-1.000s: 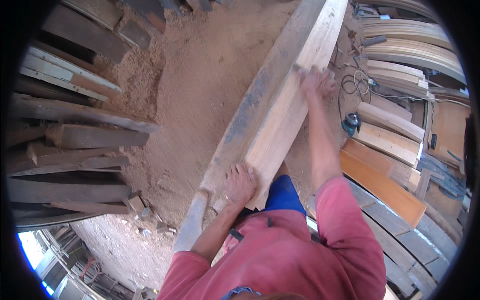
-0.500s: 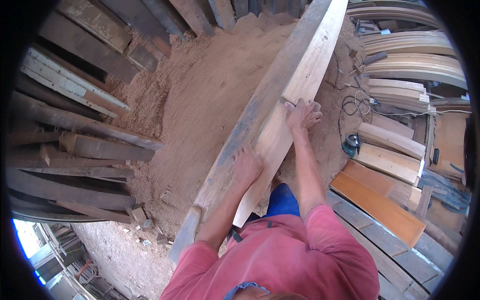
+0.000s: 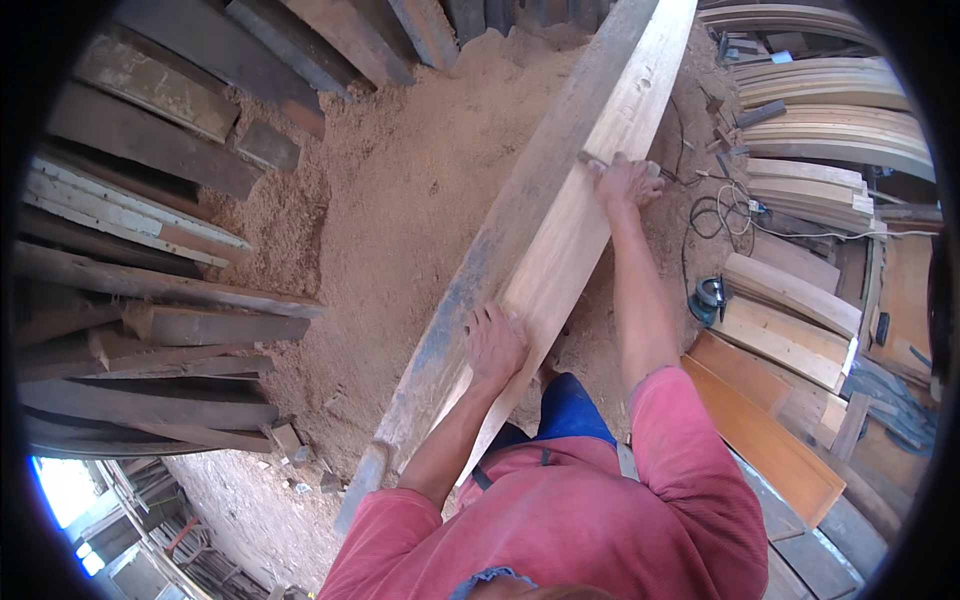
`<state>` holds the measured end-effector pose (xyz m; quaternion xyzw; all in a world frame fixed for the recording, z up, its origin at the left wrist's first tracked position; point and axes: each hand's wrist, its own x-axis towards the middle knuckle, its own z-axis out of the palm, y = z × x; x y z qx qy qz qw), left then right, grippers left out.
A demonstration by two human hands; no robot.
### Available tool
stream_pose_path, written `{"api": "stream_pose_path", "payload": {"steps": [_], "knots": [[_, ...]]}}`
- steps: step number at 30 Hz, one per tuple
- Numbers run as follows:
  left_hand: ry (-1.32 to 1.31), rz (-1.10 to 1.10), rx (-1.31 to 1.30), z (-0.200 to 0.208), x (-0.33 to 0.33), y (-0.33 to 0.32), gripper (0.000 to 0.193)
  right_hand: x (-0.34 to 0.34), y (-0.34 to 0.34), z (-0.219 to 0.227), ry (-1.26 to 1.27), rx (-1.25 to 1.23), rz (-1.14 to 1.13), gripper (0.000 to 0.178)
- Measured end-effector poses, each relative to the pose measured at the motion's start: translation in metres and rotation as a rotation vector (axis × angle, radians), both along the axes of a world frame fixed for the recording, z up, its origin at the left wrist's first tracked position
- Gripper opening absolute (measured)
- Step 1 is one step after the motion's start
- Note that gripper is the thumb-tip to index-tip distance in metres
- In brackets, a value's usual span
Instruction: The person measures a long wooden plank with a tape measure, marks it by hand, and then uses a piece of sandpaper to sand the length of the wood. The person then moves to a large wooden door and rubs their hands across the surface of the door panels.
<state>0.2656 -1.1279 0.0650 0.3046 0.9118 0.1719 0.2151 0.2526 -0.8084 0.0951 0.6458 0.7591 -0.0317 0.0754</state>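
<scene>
A long pale plank [image 3: 570,235] runs from my body away to the upper right, lying on a wider, grey, weathered board [image 3: 465,270]. My right hand [image 3: 628,184] is reached out along the plank and closed over a small flat block [image 3: 590,159], pressed on the wood. One edge of the block shows left of the fingers; its underside is hidden. Nearer to me, my left hand [image 3: 495,345] rests with fingers spread where the plank's left edge meets the grey board. Nothing shows in it.
Sawdust [image 3: 400,200] covers the ground beyond the boards. Heavy dark timbers [image 3: 150,140] lean at the left. On the right are curved pale wood pieces [image 3: 820,130], a teal power tool [image 3: 707,298], a tangled cord [image 3: 715,212] and an orange-brown board [image 3: 765,435].
My right hand has slid farther away along the plank with the block. The left hand, blurred before, now lies still with fingers spread. The view has shifted slightly.
</scene>
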Motion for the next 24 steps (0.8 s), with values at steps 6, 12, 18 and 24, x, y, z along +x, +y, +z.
{"api": "stream_pose_path", "payload": {"steps": [6, 12, 18, 24], "knots": [[-0.073, 0.008, -0.034, 0.003, -0.004, 0.006, 0.038, -0.005, 0.0, 0.0, 0.018, 0.052, 0.038, 0.046], [-0.017, 0.007, -0.041, -0.013, 0.005, 0.0, 0.038, -0.026, 0.102, 0.003, -0.027, 0.051, 0.016, 0.047], [0.028, 0.003, -0.025, -0.014, 0.002, -0.004, 0.038, -0.029, 0.117, 0.002, -0.017, -0.022, 0.004, 0.046], [0.05, 0.036, -0.032, -0.019, -0.004, -0.003, 0.039, -0.033, 0.113, 0.02, 0.019, -0.092, -0.038, 0.046]]}}
